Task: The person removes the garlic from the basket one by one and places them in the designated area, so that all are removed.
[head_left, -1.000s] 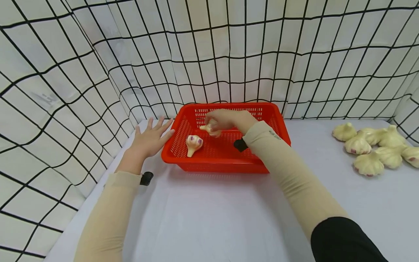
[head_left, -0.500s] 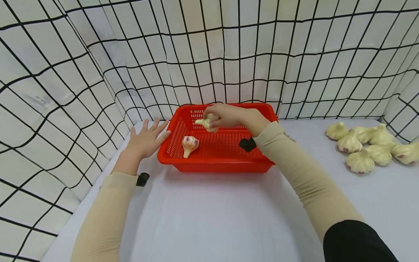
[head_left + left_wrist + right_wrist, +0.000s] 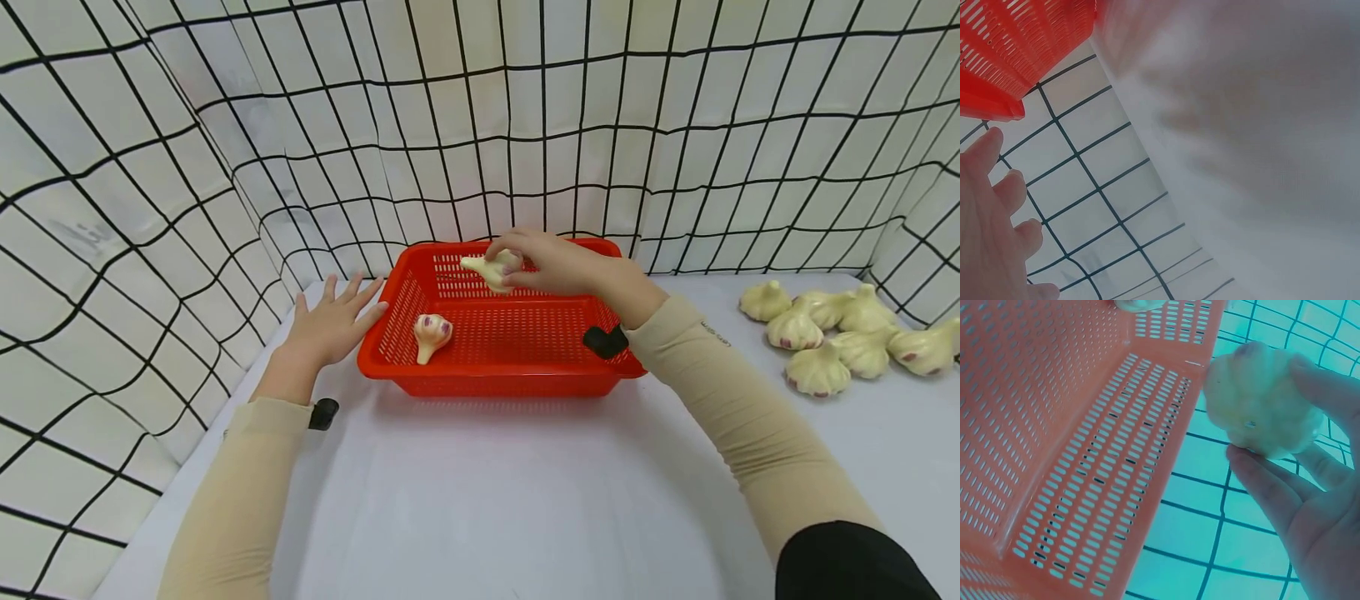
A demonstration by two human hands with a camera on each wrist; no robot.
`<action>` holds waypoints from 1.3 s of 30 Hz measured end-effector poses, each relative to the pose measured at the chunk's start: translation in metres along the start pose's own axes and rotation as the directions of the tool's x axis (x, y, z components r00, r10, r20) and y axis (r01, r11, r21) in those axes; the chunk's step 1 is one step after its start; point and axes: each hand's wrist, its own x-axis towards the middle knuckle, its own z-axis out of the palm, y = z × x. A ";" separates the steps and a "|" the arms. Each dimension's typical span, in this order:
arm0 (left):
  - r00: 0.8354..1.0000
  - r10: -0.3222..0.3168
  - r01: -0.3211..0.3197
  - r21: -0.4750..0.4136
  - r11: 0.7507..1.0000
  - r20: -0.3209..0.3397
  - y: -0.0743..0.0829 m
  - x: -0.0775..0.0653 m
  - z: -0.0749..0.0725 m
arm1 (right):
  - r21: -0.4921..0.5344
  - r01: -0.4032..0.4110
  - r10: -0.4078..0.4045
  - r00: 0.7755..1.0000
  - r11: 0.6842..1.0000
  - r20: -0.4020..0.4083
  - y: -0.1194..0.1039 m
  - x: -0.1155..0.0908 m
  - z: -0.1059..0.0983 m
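My right hand [image 3: 551,265] pinches a garlic bulb [image 3: 495,270] between thumb and fingers, above the back part of the red basket [image 3: 517,379]. In the right wrist view the held bulb [image 3: 1260,400] shows its rounded base, with fingers on its near side. A second garlic bulb [image 3: 432,335], marked purple, lies inside the basket at the left. My left hand [image 3: 324,329] is spread beside the basket's left wall, its fingers straight and thumb close to the rim. In the left wrist view, that hand [image 3: 991,212] holds nothing.
A cluster of several garlic bulbs [image 3: 840,329] lies on the white table [image 3: 495,492] at the right. Black wire mesh [image 3: 525,133] over white walls stands behind the basket and along the left side.
My right hand has lifted the garlic bulb from low in the basket and drawn it slightly back and right. The left hand has stayed by the basket's left wall.
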 end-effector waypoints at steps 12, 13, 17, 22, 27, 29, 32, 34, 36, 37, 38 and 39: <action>1.000 0.005 -0.005 0.009 1.000 -0.005 0.000 -0.001 -0.001 | 0.015 0.052 -0.049 0.989 0.999 -0.137 -0.003 -0.037 -0.006; 1.000 0.005 -0.005 0.009 1.000 -0.005 0.001 -0.001 -0.001 | 0.014 0.057 -0.055 0.988 0.998 -0.145 -0.003 -0.041 -0.006; 1.000 0.005 -0.005 0.005 1.000 -0.005 0.001 0.000 -0.001 | -0.001 0.061 -0.061 0.982 0.998 -0.179 -0.004 -0.057 -0.008; 1.000 0.003 -0.003 0.001 1.000 -0.009 0.000 -0.001 0.000 | -0.010 0.101 -0.101 0.968 0.995 -0.231 -0.001 -0.073 -0.011; 1.000 0.007 -0.007 -0.001 1.000 -0.010 0.000 -0.001 0.000 | 0.001 0.123 -0.118 0.957 0.992 -0.266 0.003 -0.088 -0.011; 1.000 0.007 -0.007 0.001 1.000 -0.010 0.000 -0.001 0.000 | 0.014 0.118 -0.110 0.957 0.993 -0.269 0.004 -0.095 -0.011; 1.000 0.008 -0.008 0.006 1.000 -0.009 0.000 -0.001 0.000 | 0.021 0.106 -0.096 0.955 0.994 -0.280 0.006 -0.104 -0.009; 1.000 0.009 -0.009 0.006 1.000 -0.006 -0.001 -0.001 0.000 | 0.042 0.108 -0.091 0.952 0.993 -0.293 0.009 -0.111 -0.007; 1.000 0.008 -0.008 0.006 1.000 -0.002 -0.001 0.000 0.000 | 0.067 0.102 -0.076 0.948 0.993 -0.309 0.012 -0.119 -0.006; 1.000 0.009 -0.009 0.007 1.000 -0.001 0.000 0.000 0.000 | 0.082 0.097 -0.066 0.945 0.992 -0.320 0.013 -0.123 -0.005; 1.000 0.009 -0.009 0.005 1.000 0.000 0.000 0.000 0.000 | 0.101 0.093 -0.055 0.943 0.991 -0.327 0.015 -0.127 -0.004; 1.000 0.010 -0.010 0.006 1.000 -0.001 0.000 0.000 0.000 | 0.117 0.089 -0.045 0.941 0.989 -0.335 0.017 -0.131 -0.003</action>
